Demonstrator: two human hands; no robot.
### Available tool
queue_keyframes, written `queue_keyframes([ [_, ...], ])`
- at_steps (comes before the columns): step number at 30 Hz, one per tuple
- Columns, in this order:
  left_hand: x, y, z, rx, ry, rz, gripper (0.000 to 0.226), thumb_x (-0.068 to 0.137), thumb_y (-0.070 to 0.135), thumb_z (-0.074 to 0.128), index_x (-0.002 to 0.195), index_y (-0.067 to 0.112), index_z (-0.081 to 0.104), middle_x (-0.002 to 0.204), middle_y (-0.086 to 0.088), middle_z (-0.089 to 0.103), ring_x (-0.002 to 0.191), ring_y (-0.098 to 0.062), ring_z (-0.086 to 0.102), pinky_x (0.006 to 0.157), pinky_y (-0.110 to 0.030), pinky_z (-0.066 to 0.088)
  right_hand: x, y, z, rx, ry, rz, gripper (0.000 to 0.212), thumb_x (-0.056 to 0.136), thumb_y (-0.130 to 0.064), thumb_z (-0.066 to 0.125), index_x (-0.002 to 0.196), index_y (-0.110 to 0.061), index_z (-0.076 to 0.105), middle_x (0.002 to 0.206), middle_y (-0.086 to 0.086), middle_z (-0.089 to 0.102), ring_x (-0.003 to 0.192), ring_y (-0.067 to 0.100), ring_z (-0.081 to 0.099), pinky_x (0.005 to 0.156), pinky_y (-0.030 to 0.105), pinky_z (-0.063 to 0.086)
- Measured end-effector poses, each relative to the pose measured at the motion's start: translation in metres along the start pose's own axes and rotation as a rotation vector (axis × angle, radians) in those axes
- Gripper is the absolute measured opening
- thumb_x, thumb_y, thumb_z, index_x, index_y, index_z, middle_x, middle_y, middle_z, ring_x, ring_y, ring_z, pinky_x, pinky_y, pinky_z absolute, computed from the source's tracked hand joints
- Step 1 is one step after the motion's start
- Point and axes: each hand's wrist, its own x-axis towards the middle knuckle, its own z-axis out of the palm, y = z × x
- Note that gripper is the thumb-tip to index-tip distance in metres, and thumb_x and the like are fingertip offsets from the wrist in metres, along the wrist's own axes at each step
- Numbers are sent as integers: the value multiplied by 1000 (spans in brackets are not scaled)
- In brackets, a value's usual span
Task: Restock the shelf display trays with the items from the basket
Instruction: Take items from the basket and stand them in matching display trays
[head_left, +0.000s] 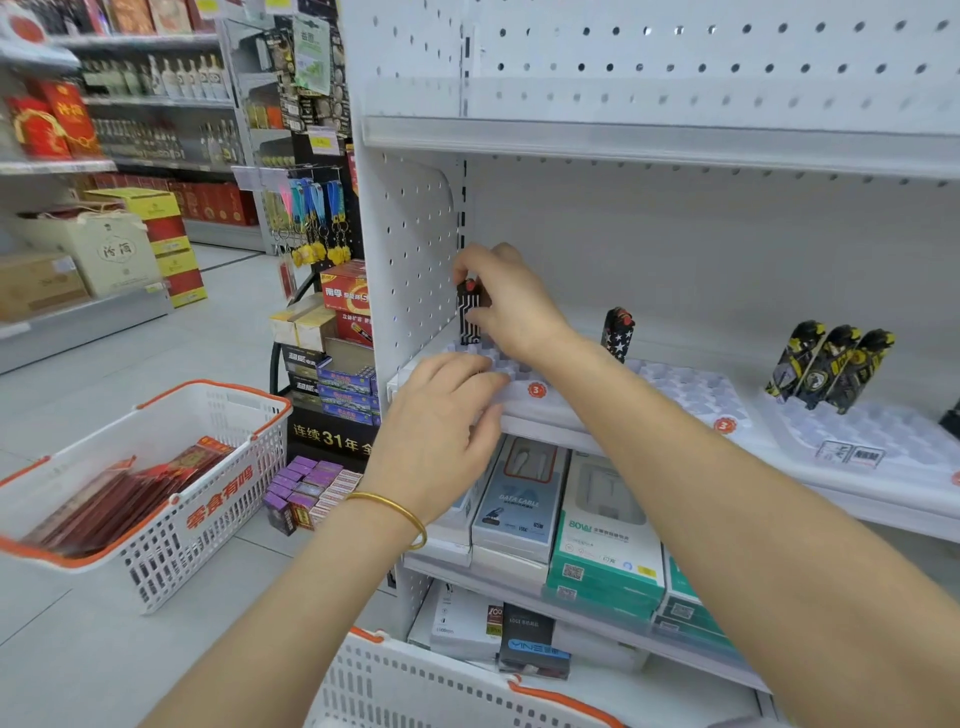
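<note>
One lighter (468, 319) upright in right hand (506, 301)

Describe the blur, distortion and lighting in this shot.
Head view: wide-angle lens bows the upper shelf; bottles at far left are smeared; the lighter in the right hand and the left hand gripping the tray are fairly sharp; light is even, with a soft shadow under that shelf.
</note>
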Motion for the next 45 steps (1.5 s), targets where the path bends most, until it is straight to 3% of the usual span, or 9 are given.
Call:
queue_keyframes([
  [10, -3, -2, 1, -5, 16, 18, 38, 86, 23, 42, 113, 11, 65, 117, -5, 62, 114, -23, 47, 102, -23, 26, 3, 2, 1, 36, -28, 52, 33, 78, 12, 54, 103, -8, 63, 96, 5, 36, 78, 19, 44, 70, 18, 35],
  [19, -3, -1, -9, 12, -30, 45, 45, 85, 24, 37, 120, 11, 62, 131, -7, 56, 125, -26, 45, 107, -27, 25, -18, -7, -24, 97, 134, 125, 56, 79, 16, 37, 117, -18, 61, 98, 4, 38, 82, 22, 48, 82, 42, 52],
  [25, -69, 28, -12, -115, 257, 79, 28, 82, 5, 46, 102, 4, 67, 113, -6, 64, 104, -24, 55, 96, -25, 37, -125, -41, -52, 361, 152, 137, 38, 85, 8, 47, 97, -25, 62, 90, 2, 49, 72, 22, 62, 53, 33, 57],
  [27, -110, 26, 9, -140, 124, 54, 27, 81, 4, 45, 97, 6, 67, 106, -5, 66, 97, -23, 53, 90, -27, 39, -176, -43, -39, 454, 54, 160, 33, 87, 6, 50, 95, -23, 63, 87, 5, 54, 65, 18, 62, 49, 29, 55],
  [32, -208, 7, 84, -151, -562, -257, 28, 87, 3, 46, 105, 11, 66, 112, -6, 63, 108, -27, 50, 93, -38, 40, -288, -4, 53, 403, -471, 478, 19, 91, -1, 52, 96, -17, 61, 80, 9, 60, 64, 25, 64, 56, 44, 56],
  [34, -241, -4, 115, -111, -775, -364, 29, 90, 7, 47, 112, 13, 64, 120, -8, 60, 112, -26, 51, 96, -38, 40, -324, 18, 91, 359, -640, 590, 18, 92, -4, 50, 102, -14, 62, 84, 11, 63, 64, 21, 63, 57, 39, 57],
  [37, -293, -26, 159, -11, -1059, -523, 35, 93, 10, 47, 127, 13, 54, 134, -12, 49, 119, -28, 50, 102, -37, 40, -359, 43, 133, 407, -708, 784, 20, 94, -3, 47, 107, -11, 60, 80, -3, 51, 61, 17, 59, 54, 29, 55],
  [41, -363, -49, 190, 51, -1228, -811, 50, 94, 17, 50, 141, 8, 35, 143, -16, 40, 125, -29, 46, 102, -34, 42, -380, 59, 161, 417, -695, 927, 26, 94, -1, 46, 115, -11, 57, 88, -1, 50, 66, 14, 58, 54, 23, 55],
  [45, -410, -63, 218, 47, -1272, -1016, 76, 91, 45, 53, 149, 12, 16, 151, -20, 25, 136, -35, 31, 109, -44, 33, -390, 71, 178, 447, -754, 990, 28, 95, -1, 45, 121, -9, 53, 85, -10, 43, 65, 12, 58, 56, 23, 55],
])
